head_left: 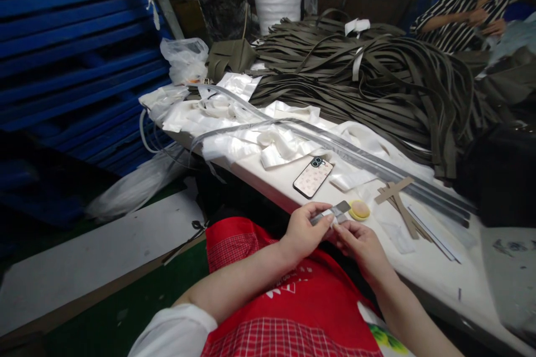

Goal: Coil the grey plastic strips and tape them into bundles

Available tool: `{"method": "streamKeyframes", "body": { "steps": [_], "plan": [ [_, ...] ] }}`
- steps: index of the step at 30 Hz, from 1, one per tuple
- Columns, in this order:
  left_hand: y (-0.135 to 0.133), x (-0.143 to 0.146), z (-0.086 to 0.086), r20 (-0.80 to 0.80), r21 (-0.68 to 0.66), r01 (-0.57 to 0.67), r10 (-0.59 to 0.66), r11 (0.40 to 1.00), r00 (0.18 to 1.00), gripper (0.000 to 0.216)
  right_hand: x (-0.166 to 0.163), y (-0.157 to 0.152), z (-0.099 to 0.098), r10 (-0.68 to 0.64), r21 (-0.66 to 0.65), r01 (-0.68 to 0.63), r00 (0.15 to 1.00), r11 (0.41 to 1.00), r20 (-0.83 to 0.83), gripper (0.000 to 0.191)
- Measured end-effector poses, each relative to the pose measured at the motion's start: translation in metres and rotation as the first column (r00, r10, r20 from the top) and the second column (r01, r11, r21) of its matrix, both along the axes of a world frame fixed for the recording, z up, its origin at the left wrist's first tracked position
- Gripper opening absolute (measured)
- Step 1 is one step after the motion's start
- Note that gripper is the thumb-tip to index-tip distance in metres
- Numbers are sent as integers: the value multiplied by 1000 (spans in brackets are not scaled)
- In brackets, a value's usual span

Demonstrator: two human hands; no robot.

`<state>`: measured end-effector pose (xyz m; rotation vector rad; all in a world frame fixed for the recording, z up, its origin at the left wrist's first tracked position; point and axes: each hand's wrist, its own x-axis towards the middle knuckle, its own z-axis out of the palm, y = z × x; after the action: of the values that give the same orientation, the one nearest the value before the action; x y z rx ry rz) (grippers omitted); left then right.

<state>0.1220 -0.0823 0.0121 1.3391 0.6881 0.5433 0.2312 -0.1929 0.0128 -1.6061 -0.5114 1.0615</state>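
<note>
Close to the table's front edge, my left hand [305, 232] is closed on a flat grey strap [342, 207], whose end sticks out past my fingers. A small white strip [325, 214] lies across the strap under my thumb. Against the same spot, my right hand [363, 244] pinches with thumb and forefinger at what looks like the edge of the white strip. Just beyond my fingers sits a round yellow-rimmed disc [359, 210]. A phone in a pink patterned case [313, 177] lies face down behind my left hand.
Dark olive straps [335, 78] are heaped at the back of the white table [268, 181]. Long grey strips [377, 170] run across it, over white wrapping pieces [285, 148]. Brown strips [404, 212] lie at right. A co-worker in a striped top [454, 14] sits opposite. Blue slats [75, 39] rise at left.
</note>
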Motion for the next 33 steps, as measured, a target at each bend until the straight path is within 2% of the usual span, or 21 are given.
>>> {"method": "streamKeyframes", "body": {
  "steps": [2, 4, 5, 7, 8, 10, 12, 14, 17, 21, 23, 25, 26, 28, 30, 33],
  "plan": [
    [0, 1, 0, 28, -114, -26, 29, 993, 999, 35, 2, 0, -3, 48, 44, -46, 997, 998, -52, 37],
    [-1, 1, 4, 47, -114, -47, 52, 992, 998, 35, 4, 0, -7, 86, 87, -77, 991, 993, -101, 34],
    [-2, -1, 7, 58, -49, -51, 53, 998, 997, 34, 4, 1, -8, 85, 105, -73, 989, 992, -120, 33],
    [-5, -4, 14, 91, 194, -50, 33, 980, 995, 29, 2, 4, -10, 42, 137, -22, 989, 990, -143, 32],
    [-8, -6, 17, 110, 334, -52, 16, 941, 994, 26, 1, 6, -11, 13, 157, 10, 989, 988, -148, 33],
    [-12, -9, 23, 147, 556, -74, -11, 828, 989, 22, -1, 11, -12, -48, 197, 76, 989, 977, -142, 33],
    [-14, -11, 25, 156, 659, -66, -50, 749, 986, 22, -1, 14, -13, -94, 224, 117, 989, 968, -110, 32],
    [-15, -13, 24, 133, 695, -43, -71, 718, 989, 24, -1, 15, -11, -118, 219, 133, 990, 967, -80, 30],
    [-13, -13, 17, 81, 674, -38, -23, 737, 996, 26, -1, 10, -4, -61, 201, 102, 978, 974, -201, 26],
    [-6, -7, 7, 94, 495, -95, 55, 864, 994, 45, -4, 7, 8, 138, 356, 60, 852, 933, -506, 27],
    [-3, -4, 6, 114, 401, -90, 48, 912, 992, 53, -7, 8, 11, 119, 380, 124, 824, 917, -554, 31],
    [-2, -4, 7, 102, 413, -57, 16, 909, 995, 46, -10, 11, 13, 63, 378, 184, 829, 907, -555, 36],
    [-1, -6, 8, 86, 468, -46, 7, 882, 996, 37, -12, 12, 14, 48, 387, 199, 839, 900, -542, 38],
    [1, -9, 7, 58, 651, -48, 12, 757, 998, 22, -17, 15, 15, 48, 421, 197, 861, 885, -505, 37],
    [8, -9, 0, 97, 814, -126, 82, 568, 992, 27, -19, 19, 13, 58, 455, 179, 886, 872, -460, 38],
    [16, 4, -16, 152, 951, -130, -56, 279, 987, 44, -13, 22, 4, 4, 473, 183, 930, 862, -367, 42]
  ]
}}
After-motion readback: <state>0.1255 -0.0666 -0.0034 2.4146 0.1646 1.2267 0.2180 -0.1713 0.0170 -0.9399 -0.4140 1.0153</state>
